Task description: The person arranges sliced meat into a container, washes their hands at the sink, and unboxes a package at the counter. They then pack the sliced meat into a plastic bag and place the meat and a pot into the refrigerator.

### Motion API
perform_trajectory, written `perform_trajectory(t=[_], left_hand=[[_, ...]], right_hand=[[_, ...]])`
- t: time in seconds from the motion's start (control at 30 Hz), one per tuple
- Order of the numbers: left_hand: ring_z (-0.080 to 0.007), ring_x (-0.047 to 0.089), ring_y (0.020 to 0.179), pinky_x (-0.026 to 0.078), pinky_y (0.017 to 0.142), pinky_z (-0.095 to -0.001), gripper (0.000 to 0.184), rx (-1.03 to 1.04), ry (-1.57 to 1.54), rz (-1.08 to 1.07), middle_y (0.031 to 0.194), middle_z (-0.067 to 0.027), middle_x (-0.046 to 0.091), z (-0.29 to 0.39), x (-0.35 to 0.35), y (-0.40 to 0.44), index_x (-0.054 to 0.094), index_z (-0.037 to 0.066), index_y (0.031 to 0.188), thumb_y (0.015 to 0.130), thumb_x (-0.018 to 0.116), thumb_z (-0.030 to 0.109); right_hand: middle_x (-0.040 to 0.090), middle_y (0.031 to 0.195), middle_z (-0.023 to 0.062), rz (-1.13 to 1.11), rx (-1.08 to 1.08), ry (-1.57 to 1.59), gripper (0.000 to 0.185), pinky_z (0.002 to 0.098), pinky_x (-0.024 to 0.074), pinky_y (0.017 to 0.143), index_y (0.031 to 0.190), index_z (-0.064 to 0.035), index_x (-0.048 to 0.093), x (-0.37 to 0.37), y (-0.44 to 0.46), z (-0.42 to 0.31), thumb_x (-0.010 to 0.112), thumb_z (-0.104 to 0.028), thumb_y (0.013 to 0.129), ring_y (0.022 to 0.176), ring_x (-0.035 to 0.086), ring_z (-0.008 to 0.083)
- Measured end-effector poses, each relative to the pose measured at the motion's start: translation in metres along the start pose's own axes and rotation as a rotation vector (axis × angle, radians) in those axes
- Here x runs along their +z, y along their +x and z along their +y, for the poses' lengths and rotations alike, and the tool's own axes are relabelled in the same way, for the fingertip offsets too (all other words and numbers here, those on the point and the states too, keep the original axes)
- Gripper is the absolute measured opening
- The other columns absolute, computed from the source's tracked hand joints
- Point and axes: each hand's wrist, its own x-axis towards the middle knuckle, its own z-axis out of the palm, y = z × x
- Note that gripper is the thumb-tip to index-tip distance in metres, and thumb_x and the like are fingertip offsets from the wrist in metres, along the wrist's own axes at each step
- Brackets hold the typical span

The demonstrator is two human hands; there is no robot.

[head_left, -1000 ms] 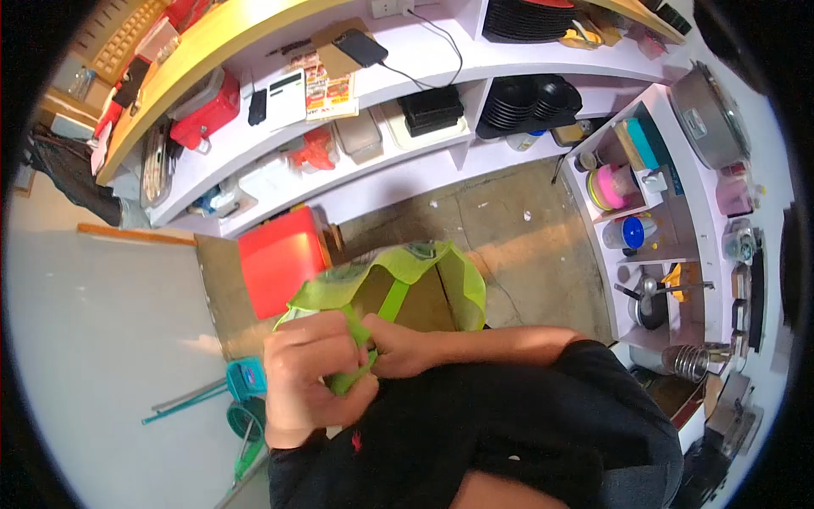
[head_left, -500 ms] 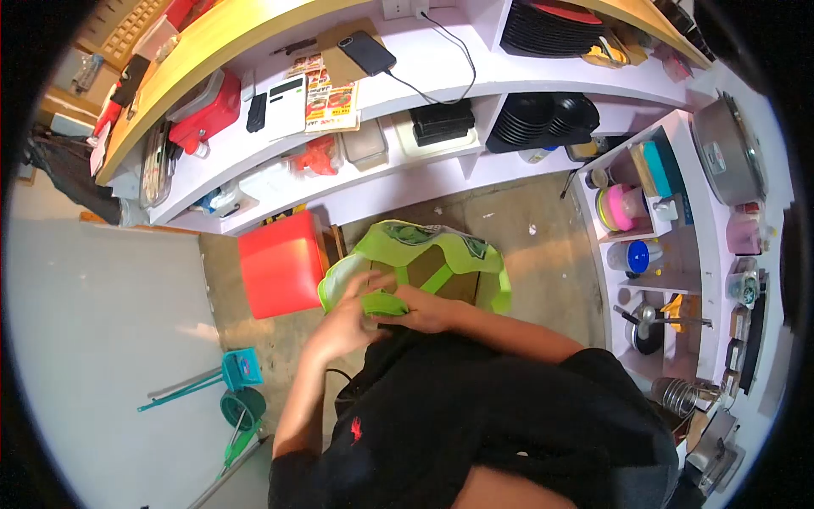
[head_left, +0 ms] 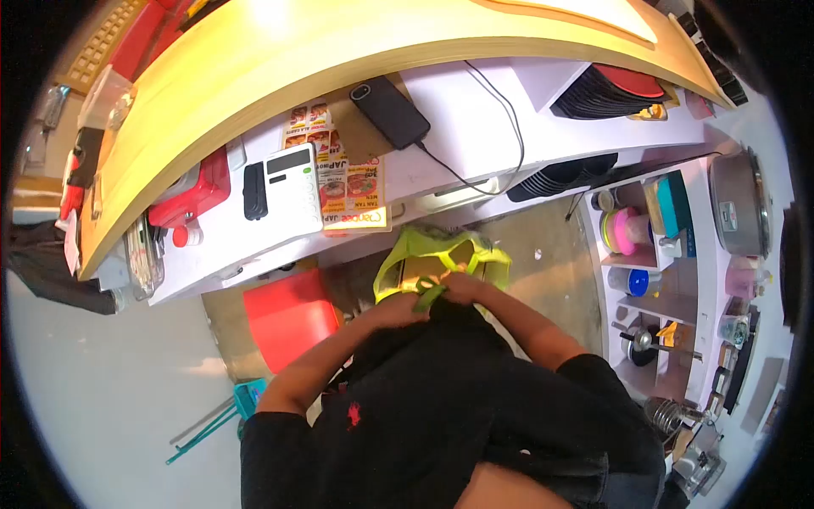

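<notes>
Green bag (head_left: 413, 243) just beyond fingers (head_left: 456, 284), strap (head_left: 431, 297) between them.

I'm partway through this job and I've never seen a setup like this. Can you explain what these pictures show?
There is no robot here: a person in a black shirt works with bare hands. Every picture comes from one camera worn on their head, looking forward and down, so their body is at the bottom and the edges look curved.

The left hand and right hand hold a green strap in front of the shirt, by an open yellow-green bag.

On the white shelf under the wooden counter lie a phone with a cable, a calculator, printed menus and a red box.
</notes>
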Motion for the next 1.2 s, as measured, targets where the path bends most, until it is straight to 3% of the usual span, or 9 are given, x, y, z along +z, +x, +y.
perform_trajectory(t=[0.2, 0.3, 0.43, 0.53, 0.63, 0.77, 0.87, 1.1, 1.2], left_hand=[[-0.0377, 0.058, 0.096, 0.045, 0.083, -0.0449, 0.037, 0.195, 0.108, 0.214, 0.101, -0.0217, 0.06, -0.007, -0.021, 0.02, 0.058, 0.002, 0.103, 0.083, 0.062, 0.033], [-0.0381, 0.057, 0.097, 0.044, 0.083, -0.0464, 0.037, 0.227, 0.063, 0.065, 0.103, -0.0222, 0.059, -0.018, -0.014, 0.05, 0.057, 0.001, 0.104, 0.082, 0.061, 0.03], [-0.0378, 0.058, 0.094, 0.045, 0.082, -0.0461, 0.035, 0.225, 0.006, 0.135, 0.1, -0.0222, 0.058, -0.027, -0.014, 0.062, 0.056, 0.002, 0.103, 0.079, 0.059, 0.027], [-0.0376, 0.056, 0.095, 0.045, 0.082, -0.0451, 0.032, 0.081, 0.037, 0.044, 0.1, -0.0215, 0.057, -0.008, -0.026, 0.07, 0.057, 0.003, 0.1, 0.077, 0.057, 0.024], [-0.0376, 0.055, 0.096, 0.044, 0.083, -0.0446, 0.029, 0.144, 0.034, 0.186, 0.101, -0.0209, 0.055, -0.008, -0.023, 0.066, 0.056, 0.002, 0.099, 0.077, 0.055, 0.021], [-0.037, 0.054, 0.097, 0.043, 0.084, -0.0442, 0.028, 0.168, -0.009, 0.304, 0.1, -0.0206, 0.055, -0.002, -0.031, 0.058, 0.054, 0.001, 0.098, 0.079, 0.056, 0.022], [-0.0366, 0.054, 0.097, 0.043, 0.084, -0.0442, 0.028, 0.235, 0.011, 0.263, 0.1, -0.0205, 0.055, -0.006, -0.045, 0.056, 0.055, 0.002, 0.098, 0.08, 0.056, 0.022], [-0.038, 0.05, 0.108, 0.041, 0.092, -0.0426, 0.039, 0.156, 0.018, 0.181, 0.111, -0.0229, 0.053, -0.023, -0.062, 0.06, 0.052, 0.002, 0.113, 0.083, 0.056, 0.027], [-0.04, 0.046, 0.116, 0.039, 0.097, -0.0417, 0.053, 0.085, -0.006, 0.182, 0.121, -0.0248, 0.049, -0.017, -0.075, 0.045, 0.045, 0.003, 0.127, 0.083, 0.057, 0.031]], right_hand=[[0.064, 0.082, 0.0223, -0.152, 0.061, -0.222, 0.029, 0.0463, 0.0494, 0.074, 0.083, 0.0009, 0.064, -0.017, 0.034, 0.031, 0.06, -0.027, 0.076, 0.082, 0.063, 0.0381], [0.065, 0.082, 0.0204, -0.144, 0.048, -0.273, 0.026, 0.0448, 0.0477, 0.079, 0.087, -0.0017, 0.065, -0.021, 0.045, 0.044, 0.061, -0.024, 0.074, 0.085, 0.063, 0.0359], [0.065, 0.087, 0.0172, -0.127, -0.024, -0.355, 0.022, 0.0439, 0.0447, 0.086, 0.089, -0.0035, 0.065, -0.019, 0.057, 0.045, 0.059, -0.019, 0.075, 0.095, 0.06, 0.0338], [0.065, 0.091, 0.0174, -0.129, -0.036, -0.344, 0.019, 0.0442, 0.0441, 0.089, 0.089, -0.0037, 0.065, -0.004, 0.066, 0.041, 0.056, -0.012, 0.074, 0.099, 0.058, 0.0345], [0.064, 0.094, 0.0199, -0.026, -0.04, -0.122, 0.022, 0.0455, 0.0448, 0.089, 0.089, -0.0022, 0.066, -0.014, 0.058, 0.042, 0.055, -0.015, 0.074, 0.099, 0.057, 0.0371], [0.065, 0.092, 0.0203, -0.013, -0.182, -0.188, 0.018, 0.046, 0.0477, 0.083, 0.084, -0.0025, 0.066, -0.024, 0.074, 0.047, 0.056, -0.012, 0.074, 0.097, 0.059, 0.0364], [0.065, 0.09, 0.0196, -0.068, -0.106, -0.16, 0.018, 0.0457, 0.0497, 0.079, 0.085, -0.0027, 0.066, -0.034, 0.082, 0.044, 0.057, -0.013, 0.074, 0.09, 0.062, 0.0363], [0.064, 0.094, 0.0203, 0.0, -0.143, -0.198, 0.023, 0.0457, 0.0485, 0.079, 0.096, -0.0035, 0.063, -0.037, 0.093, 0.038, 0.054, -0.013, 0.077, 0.091, 0.061, 0.0376], [0.065, 0.095, 0.021, 0.092, -0.112, -0.177, 0.027, 0.0467, 0.05, 0.077, 0.095, -0.0026, 0.064, -0.039, 0.105, 0.036, 0.052, -0.023, 0.083, 0.089, 0.063, 0.0379]])
